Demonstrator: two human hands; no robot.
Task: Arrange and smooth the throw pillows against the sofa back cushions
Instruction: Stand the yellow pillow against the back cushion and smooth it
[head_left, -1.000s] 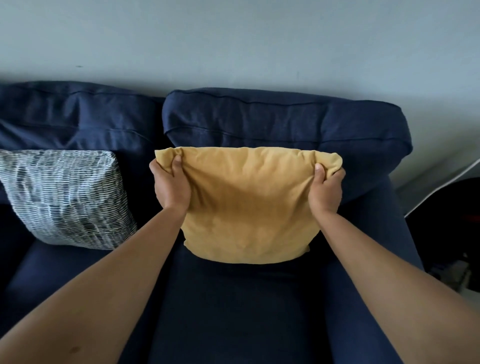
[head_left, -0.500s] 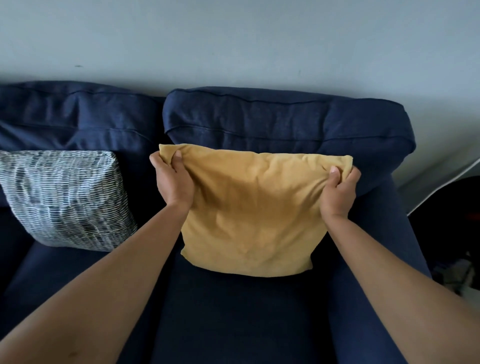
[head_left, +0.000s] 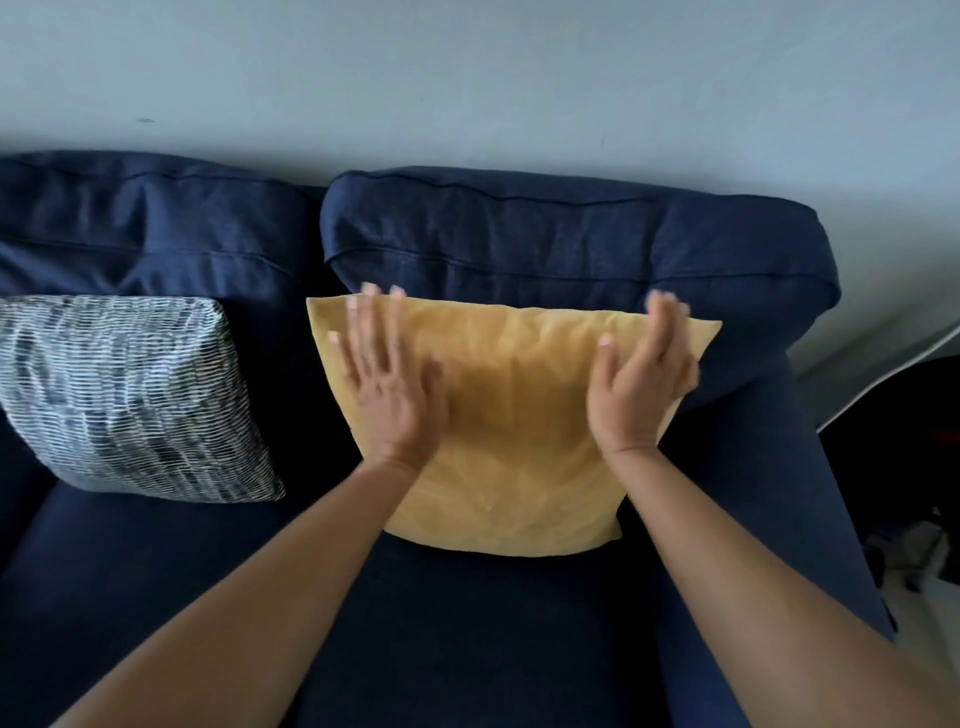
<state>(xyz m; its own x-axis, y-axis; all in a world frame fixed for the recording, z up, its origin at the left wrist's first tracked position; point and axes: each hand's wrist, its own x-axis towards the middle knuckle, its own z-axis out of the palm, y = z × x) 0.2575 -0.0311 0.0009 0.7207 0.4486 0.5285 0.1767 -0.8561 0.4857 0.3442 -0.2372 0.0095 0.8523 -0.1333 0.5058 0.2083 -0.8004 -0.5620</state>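
1. Pillow, yellow (head_left: 519, 441): I see it leaning against the right back cushion (head_left: 571, 249), bottom edge on the seat (head_left: 467, 649).
2. My left hand (head_left: 387, 384) lies flat on it, fingers spread, gripping nothing.
3. My right hand (head_left: 639, 384), likewise uncurled, rests at its right edge.
4. Patterned pillow (head_left: 124, 395) sits apart, left.

A plain pale gray wall (head_left: 467, 67) fills the top of the view. It has a small dark mark (head_left: 146, 120) on it, far over to the left side. Down from the wall, at the right edge, there is a big dark thing (head_left: 898, 441) with a thin white line along its top. It is too dark to tell what it is. Below that dark thing lies something pale and crumpled (head_left: 914, 551) on a light floor (head_left: 930, 608).
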